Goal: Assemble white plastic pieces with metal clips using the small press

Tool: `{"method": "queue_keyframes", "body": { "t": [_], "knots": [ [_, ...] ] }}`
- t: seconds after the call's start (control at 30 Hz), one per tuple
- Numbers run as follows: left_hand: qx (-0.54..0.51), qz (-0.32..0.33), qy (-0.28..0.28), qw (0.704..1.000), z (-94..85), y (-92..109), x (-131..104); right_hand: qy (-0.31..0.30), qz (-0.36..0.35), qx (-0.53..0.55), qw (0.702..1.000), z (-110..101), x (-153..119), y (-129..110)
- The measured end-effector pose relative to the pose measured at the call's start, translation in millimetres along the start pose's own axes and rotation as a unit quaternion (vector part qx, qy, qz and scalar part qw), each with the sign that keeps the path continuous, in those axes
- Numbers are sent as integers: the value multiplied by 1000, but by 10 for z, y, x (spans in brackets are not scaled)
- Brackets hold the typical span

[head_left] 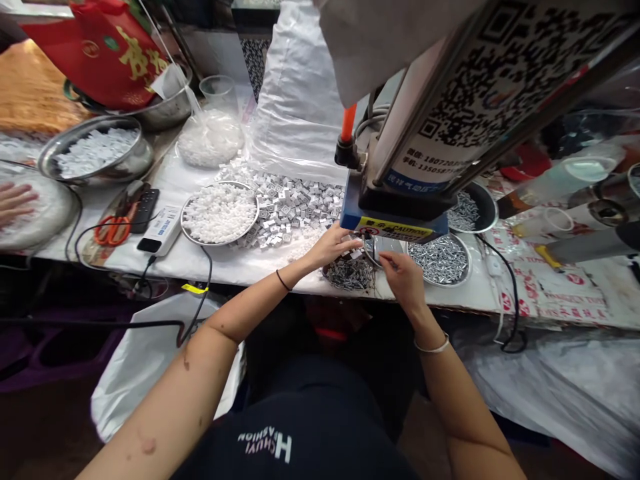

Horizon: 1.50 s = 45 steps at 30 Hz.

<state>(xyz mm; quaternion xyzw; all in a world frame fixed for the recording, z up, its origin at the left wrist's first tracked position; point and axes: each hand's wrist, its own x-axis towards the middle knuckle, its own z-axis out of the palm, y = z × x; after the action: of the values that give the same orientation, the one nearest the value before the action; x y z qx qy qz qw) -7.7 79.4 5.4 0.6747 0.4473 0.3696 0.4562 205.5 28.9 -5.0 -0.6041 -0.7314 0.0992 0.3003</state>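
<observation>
Under the blue head of a press (395, 223), both hands work close together. My left hand (333, 245) reaches to the press's left side, its fingers bent and pressed together; what they hold is too small to name. Just right of the press point, my right hand (403, 273) is closed in a pinch beside a small metal plate (390, 245); the thing in its fingers is hidden. A heap of dark metal pins (350, 272) lies below my left hand. To the right stands a bowl of silvery screws or pins (440, 259). Grey and white square pieces (287, 207) are piled behind my left hand.
On the left are a bowl of white pieces (220, 213), a power strip (160, 232), orange scissors (113, 230) and a metal basin (95, 148). Another person's hand (17, 203) rests on a bag at the far left. Clear tubes (575, 175) lie at the right. Cables cross the table edge.
</observation>
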Motion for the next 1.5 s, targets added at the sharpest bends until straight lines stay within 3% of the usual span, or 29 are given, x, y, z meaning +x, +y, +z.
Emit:
{"method": "queue_keyframes", "body": {
  "t": [0.07, 0.1, 0.13, 0.2, 0.3, 0.37, 0.47, 0.57, 0.73, 0.9, 1.03, 1.2, 1.4, 1.5],
  "knots": [
    [23, 47, 131, 990, 18, -80, -229, 32, 10, -80, 996, -114, -88, 321],
    [43, 66, 168, 983, 33, -125, -355, 41, 19, -122, 991, -169, -132, 490],
    [65, 85, 170, 980, 54, -171, -477, 45, 31, -161, 985, -217, -172, 652],
    [115, 120, 115, 979, 105, -255, -675, 32, 50, -210, 976, -280, -229, 918],
    [176, 127, 58, 974, 180, -326, -798, 39, 92, -201, 974, -299, -235, 1108],
    [204, 110, 54, 971, 211, -324, -794, 47, 132, -198, 970, -296, -194, 1115],
    [242, 104, 42, 964, 229, -277, -775, 8, 160, -238, 958, -316, -120, 1054],
    [275, 105, 44, 955, 245, -237, -798, -46, 152, -281, 947, -347, -73, 993],
    [292, 74, 29, 953, 272, -193, -815, -60, 144, -312, 937, -365, -38, 952],
    [231, 71, 9, 970, 219, -143, -795, -101, 129, -345, 924, -399, -12, 954],
    [200, 119, 16, 972, 201, -177, -814, -58, 118, -345, 929, -415, -14, 949],
    [285, 192, -6, 939, 261, -257, -810, 16, 160, -294, 942, -409, -18, 928],
    [230, 166, 42, 958, 270, -262, -787, 41, 140, -209, 967, -456, 8, 1051],
    [188, 155, 47, 969, 248, -220, -797, 48, 177, -72, 980, -492, -14, 933]
  ]
}}
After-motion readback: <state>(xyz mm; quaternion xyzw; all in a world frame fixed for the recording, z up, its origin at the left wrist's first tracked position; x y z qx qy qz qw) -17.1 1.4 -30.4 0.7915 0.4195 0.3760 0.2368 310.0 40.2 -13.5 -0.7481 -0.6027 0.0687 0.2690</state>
